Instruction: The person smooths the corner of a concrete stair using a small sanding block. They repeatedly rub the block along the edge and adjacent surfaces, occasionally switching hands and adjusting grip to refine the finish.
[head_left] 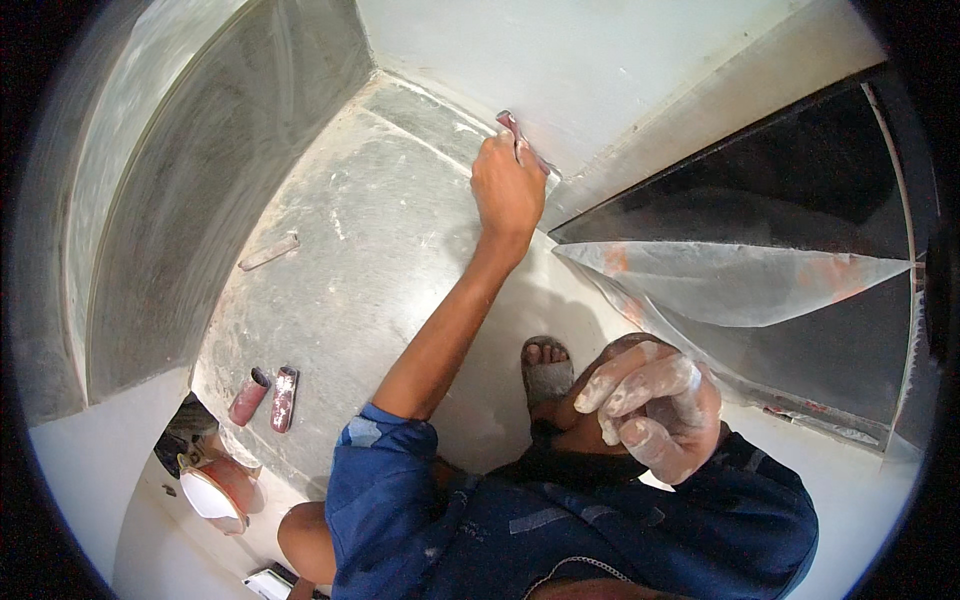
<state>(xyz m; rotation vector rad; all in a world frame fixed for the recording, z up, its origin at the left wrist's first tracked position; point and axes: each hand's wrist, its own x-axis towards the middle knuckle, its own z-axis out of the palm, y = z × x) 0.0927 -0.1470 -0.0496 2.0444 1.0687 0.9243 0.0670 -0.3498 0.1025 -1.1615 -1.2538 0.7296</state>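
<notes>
My left hand (510, 190) is closed around a folded strip of reddish-brown sandpaper (506, 121), whose ends stick out past my fingers. The hand is at the foot of the pale wall (530, 60), where it meets the grey, dust-streaked slab (350, 230). My right hand (655, 405) is raised near my body, coated in white powder. Its fingers are loosely curled with a gap to the thumb, and nothing shows in them. Two rolled sandpaper pieces, one reddish (249, 397) and one powder-whitened (285, 399), lie together on the slab. Further up is a narrow pale strip (269, 252).
To the right stands a dark glossy panel (760, 180) with a loose translucent plastic sheet (740, 280). A grey panel (215, 190) rises on the left. An orange-and-white container (218, 492) stands at the lower left. My sandalled foot (547, 375) is beside the slab.
</notes>
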